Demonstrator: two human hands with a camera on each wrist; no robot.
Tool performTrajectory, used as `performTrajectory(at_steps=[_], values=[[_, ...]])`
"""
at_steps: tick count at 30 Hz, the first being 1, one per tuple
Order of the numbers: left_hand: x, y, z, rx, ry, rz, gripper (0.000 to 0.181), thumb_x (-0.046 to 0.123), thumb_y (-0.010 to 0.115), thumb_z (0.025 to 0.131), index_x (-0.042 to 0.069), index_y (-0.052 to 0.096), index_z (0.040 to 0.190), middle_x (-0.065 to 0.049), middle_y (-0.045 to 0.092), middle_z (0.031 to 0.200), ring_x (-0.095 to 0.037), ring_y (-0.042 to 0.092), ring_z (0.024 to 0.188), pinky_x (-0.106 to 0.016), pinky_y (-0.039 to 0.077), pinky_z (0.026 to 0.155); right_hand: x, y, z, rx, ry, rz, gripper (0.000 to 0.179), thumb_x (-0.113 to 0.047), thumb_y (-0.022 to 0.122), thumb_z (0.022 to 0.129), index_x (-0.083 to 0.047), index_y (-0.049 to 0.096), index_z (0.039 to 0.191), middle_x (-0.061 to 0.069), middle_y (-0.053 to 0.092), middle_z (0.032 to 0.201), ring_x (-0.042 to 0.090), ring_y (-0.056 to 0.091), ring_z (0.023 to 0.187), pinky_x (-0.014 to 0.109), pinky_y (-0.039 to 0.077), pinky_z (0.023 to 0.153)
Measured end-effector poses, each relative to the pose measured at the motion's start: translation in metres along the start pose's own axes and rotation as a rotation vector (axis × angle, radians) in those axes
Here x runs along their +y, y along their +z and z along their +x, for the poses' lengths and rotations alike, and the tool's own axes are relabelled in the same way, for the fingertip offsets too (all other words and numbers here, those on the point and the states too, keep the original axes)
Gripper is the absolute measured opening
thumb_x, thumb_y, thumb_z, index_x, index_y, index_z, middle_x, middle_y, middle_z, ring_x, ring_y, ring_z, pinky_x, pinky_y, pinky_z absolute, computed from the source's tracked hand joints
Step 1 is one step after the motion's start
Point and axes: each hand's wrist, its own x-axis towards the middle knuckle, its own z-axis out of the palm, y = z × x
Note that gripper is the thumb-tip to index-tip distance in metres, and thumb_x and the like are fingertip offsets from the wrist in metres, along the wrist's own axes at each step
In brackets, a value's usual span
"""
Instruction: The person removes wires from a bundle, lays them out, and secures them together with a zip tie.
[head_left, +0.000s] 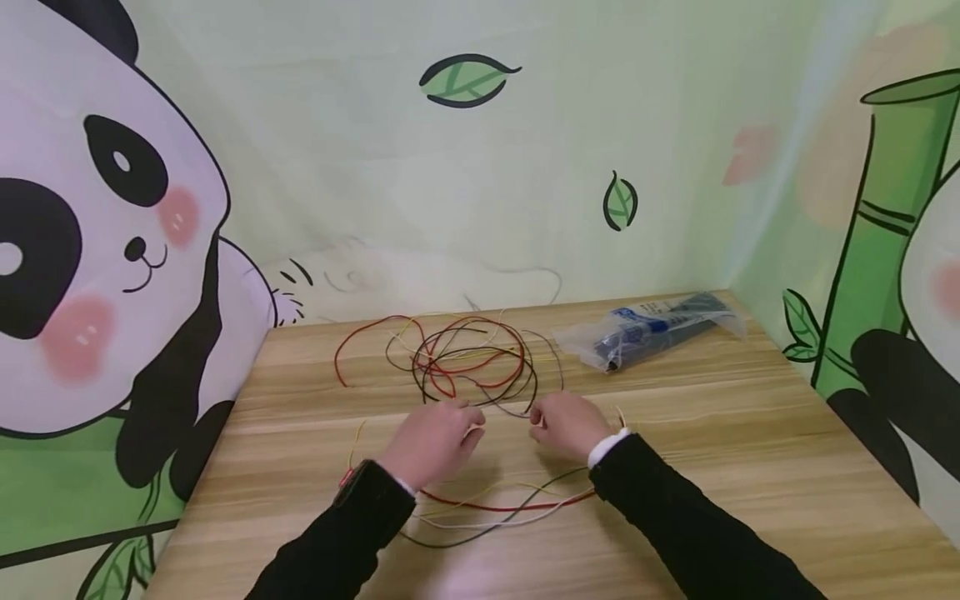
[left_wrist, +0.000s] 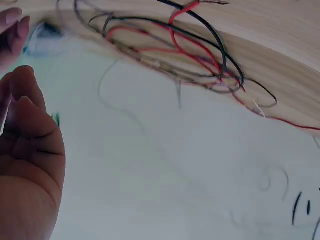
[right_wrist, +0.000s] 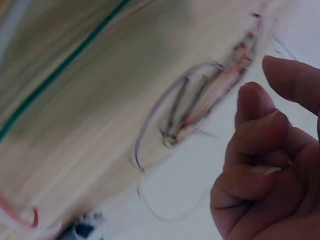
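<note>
Red, black wires (head_left: 474,367) near far table edge (head_left: 558,310); hands (head_left: 433,440) (head_left: 570,423) (loosely curled, empty) in front.

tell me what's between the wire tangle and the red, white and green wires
Head view: the left hand and right hand, with tabletop showing between them.

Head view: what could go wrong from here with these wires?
The tangled wires loop over one another, so pulling one could drag or tighten the rest. Closer in, the green wire crosses a red wire and both appear to reach the right sleeve, which might catch them.
</note>
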Motion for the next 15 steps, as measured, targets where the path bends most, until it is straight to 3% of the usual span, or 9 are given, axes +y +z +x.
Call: performTrajectory(at_steps=[3, 6, 10, 15], values=[[-0.007, 0.022, 0.029, -0.103, -0.050, 0.044, 0.007, 0.019, 0.068, 0.087, 0.015, 0.070, 0.082, 0.002, 0.067, 0.077, -0.012, 0.062, 0.066, -0.029, 0.049, 0.055, -0.008, 0.014, 0.025, -0.003, -0.017, -0.029, 0.011, -0.024, 0.073, 0.082, -0.017, 0.066, 0.075, -0.006, 0.060, 0.072, 0.013, 0.053, 0.064, 0.033, 0.045, 0.058], [-0.014, 0.041, 0.048, -0.191, -0.123, 0.087, 0.009, 0.019, 0.068, 0.087, 0.015, 0.067, 0.079, 0.000, 0.065, 0.076, -0.015, 0.061, 0.066, -0.032, 0.049, 0.053, -0.013, 0.027, 0.042, 0.003, 0.004, -0.025, 0.014, -0.021, 0.072, 0.080, -0.016, 0.063, 0.071, -0.004, 0.059, 0.069, 0.016, 0.054, 0.063, 0.034, 0.045, 0.056], [-0.020, 0.058, 0.065, -0.268, -0.193, 0.123, 0.003, 0.017, 0.069, 0.086, 0.014, 0.068, 0.085, -0.004, 0.068, 0.084, -0.023, 0.064, 0.073, -0.038, 0.051, 0.059, -0.018, 0.037, 0.055, 0.016, 0.073, -0.068, 0.008, -0.015, 0.069, 0.077, -0.014, 0.063, 0.072, 0.003, 0.065, 0.077, 0.022, 0.062, 0.071, 0.040, 0.049, 0.058], [-0.019, 0.071, 0.079, -0.351, -0.224, 0.152, 0.004, 0.016, 0.067, 0.086, 0.012, 0.067, 0.089, -0.007, 0.069, 0.091, -0.026, 0.066, 0.080, -0.042, 0.053, 0.063, -0.016, 0.048, 0.063, 0.021, 0.138, -0.099, 0.004, -0.015, 0.068, 0.076, -0.012, 0.066, 0.078, 0.009, 0.069, 0.090, 0.028, 0.066, 0.080, 0.046, 0.052, 0.063]])
